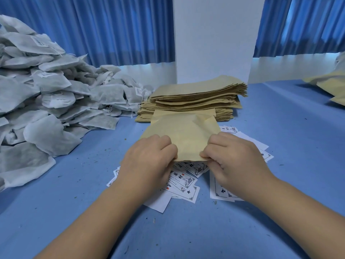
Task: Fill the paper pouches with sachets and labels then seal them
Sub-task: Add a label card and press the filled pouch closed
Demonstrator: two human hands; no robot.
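Blue table [280, 146], two hands [149, 159] pinching one pouch [183, 135]

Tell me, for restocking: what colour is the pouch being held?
Pale yellowish tan, plain and unprinted: the pouch, seen in the head view.

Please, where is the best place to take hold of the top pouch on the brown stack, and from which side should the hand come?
Probably its right end, approached from the right. On the stack of pouches the top pouch curls upward there and the edges fan apart, so fingers could slip under one sheet. The left side is crowded by the sachet pile.
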